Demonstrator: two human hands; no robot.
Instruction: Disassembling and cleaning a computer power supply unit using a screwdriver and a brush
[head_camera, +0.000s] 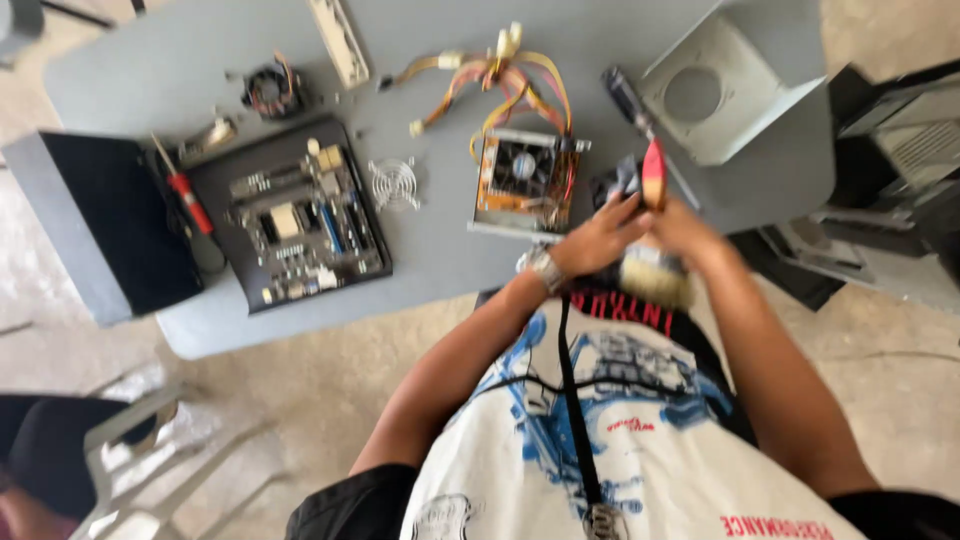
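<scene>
Both hands, the left hand (598, 240) and right hand (690, 232), close around a red-handled paintbrush (655, 265) and a dark part at centre frame, mid-dusting above the tabletop (430, 260), which appears to need steady strokes.

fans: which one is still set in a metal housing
The square fan in the orange-sided power supply beside the yellow cables; the small round fan lies loose on the table.

One head camera only, looking steeply down over the person's own chest, close to the hands (640, 235), facing the grey table (160, 70) whose near edge crosses mid-frame, far edge cut off at top, floor at both sides.
</scene>
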